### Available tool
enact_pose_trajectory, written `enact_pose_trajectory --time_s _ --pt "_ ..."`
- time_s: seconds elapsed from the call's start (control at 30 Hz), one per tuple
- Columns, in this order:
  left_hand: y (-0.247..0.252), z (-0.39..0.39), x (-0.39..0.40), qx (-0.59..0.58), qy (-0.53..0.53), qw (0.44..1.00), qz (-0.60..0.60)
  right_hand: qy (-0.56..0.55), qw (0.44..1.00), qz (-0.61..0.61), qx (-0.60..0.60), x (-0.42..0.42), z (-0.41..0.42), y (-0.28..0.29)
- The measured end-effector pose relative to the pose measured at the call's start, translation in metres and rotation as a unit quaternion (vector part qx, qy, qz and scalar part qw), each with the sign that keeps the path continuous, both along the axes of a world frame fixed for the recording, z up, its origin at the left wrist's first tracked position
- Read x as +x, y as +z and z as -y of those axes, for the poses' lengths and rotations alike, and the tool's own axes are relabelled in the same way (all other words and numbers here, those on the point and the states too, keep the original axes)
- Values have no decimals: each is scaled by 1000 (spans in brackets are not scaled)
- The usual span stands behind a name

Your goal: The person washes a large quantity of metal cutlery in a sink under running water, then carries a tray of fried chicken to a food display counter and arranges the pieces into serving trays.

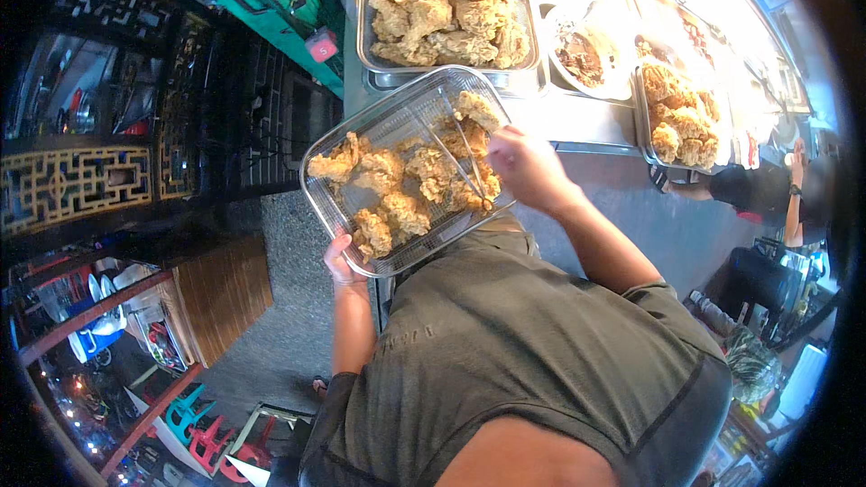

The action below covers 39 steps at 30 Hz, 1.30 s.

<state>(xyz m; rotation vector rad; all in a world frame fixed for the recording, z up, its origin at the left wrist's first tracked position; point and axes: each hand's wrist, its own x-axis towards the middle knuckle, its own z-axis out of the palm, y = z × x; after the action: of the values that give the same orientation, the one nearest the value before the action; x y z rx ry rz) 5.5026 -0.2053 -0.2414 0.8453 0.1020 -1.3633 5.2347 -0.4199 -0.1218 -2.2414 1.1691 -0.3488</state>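
Note:
A metal mesh tray (358, 123) holding several pieces of battered fried chicken (406, 213) is tilted in front of my torso. My left hand (343, 260) grips its lower left corner, thumb over the rim. At the right rim, my right hand (531, 169) is curled around the edge; its fingertips are partly hidden. A pair of metal tongs (473, 172) lies inside the tray across the chicken, close to my right hand. Just beyond, a second mesh tray (363, 27) heaped with fried chicken pieces (446, 20) rests on the steel counter (582, 123).
A round bowl of dark food (585, 57) and another tray of fried chicken (683, 115) stand along the brightly lit counter. Another person's arm (795, 196) shows at far right. A wooden cabinet (226, 297) and red and teal plastic stools (189, 412) are at lower left.

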Motion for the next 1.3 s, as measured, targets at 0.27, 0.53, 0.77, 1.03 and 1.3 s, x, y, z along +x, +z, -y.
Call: enact_pose_trajectory --time_s 0.27,0.53,0.77,1.03,1.3 --pt "-3 -7 -6 -38 10 998 -41 37 997 -47 -48 44 -44 -17" --pt "-5 -3 0 -42 1 996 -80 -26 987 -131 89 4 -9 29" --pt "-2 -1 6 -46 -20 995 -81 82 952 -263 136 -12 -6 83" --pt "14 -1 0 -47 -12 998 -40 52 955 -267 115 0 -4 67" --pt "0 -2 2 -22 -5 999 -32 23 971 -123 202 -53 3 24"
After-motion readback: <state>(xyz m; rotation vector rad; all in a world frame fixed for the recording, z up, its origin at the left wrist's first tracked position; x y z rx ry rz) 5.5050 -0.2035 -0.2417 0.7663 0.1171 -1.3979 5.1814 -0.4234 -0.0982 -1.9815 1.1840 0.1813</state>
